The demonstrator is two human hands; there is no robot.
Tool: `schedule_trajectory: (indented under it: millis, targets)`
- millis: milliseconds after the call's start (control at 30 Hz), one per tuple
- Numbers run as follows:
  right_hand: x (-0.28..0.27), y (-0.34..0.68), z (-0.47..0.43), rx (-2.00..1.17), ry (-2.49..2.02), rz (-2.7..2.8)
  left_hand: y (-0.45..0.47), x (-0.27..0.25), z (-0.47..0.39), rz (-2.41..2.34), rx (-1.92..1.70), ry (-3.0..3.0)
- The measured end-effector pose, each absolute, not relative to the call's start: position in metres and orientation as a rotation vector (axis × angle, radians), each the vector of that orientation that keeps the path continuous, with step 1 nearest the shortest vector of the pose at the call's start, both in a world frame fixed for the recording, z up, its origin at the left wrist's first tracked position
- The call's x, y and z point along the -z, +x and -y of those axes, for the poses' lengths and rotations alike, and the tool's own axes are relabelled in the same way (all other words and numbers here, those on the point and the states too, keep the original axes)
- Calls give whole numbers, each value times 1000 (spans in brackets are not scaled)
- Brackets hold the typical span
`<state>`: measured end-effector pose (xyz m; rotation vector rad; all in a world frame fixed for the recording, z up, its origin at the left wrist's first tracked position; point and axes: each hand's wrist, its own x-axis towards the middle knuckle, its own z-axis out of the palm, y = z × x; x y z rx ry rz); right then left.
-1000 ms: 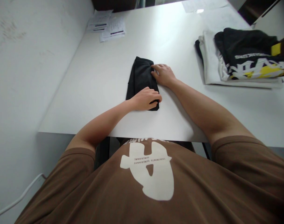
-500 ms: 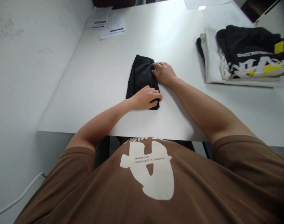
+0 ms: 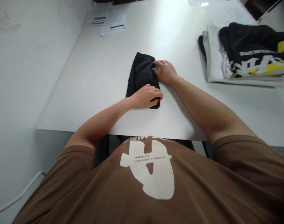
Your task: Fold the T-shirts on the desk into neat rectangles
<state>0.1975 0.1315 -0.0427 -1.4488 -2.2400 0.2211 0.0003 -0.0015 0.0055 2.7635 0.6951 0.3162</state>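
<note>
A black folded garment (image 3: 143, 70) lies on the white table as a narrow strip, longer from front to back than it is wide. Across its near part rests my left hand (image 3: 146, 95), fingers curled over the right edge and closed on the cloth. At the far end of that same edge, my right hand (image 3: 165, 71) pinches the fabric between thumb and fingertips. What kind of garment it is, I cannot tell from the folds.
On the right of the white table (image 3: 97, 84) sits a stack of folded clothes (image 3: 249, 53), black with white and yellow print on top, white below. Printed papers (image 3: 114, 23) lie at the back left. A wall (image 3: 27, 71) borders the left side.
The view has shifted very slightly. Both hands keep the same places on the black garment.
</note>
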Motion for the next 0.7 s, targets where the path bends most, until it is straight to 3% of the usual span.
schedule_trajectory:
  millis: [700]
  targets:
    - [35, 196, -124, -275, -1473, 2241, 1, -5, 2, -678, -342, 2752]
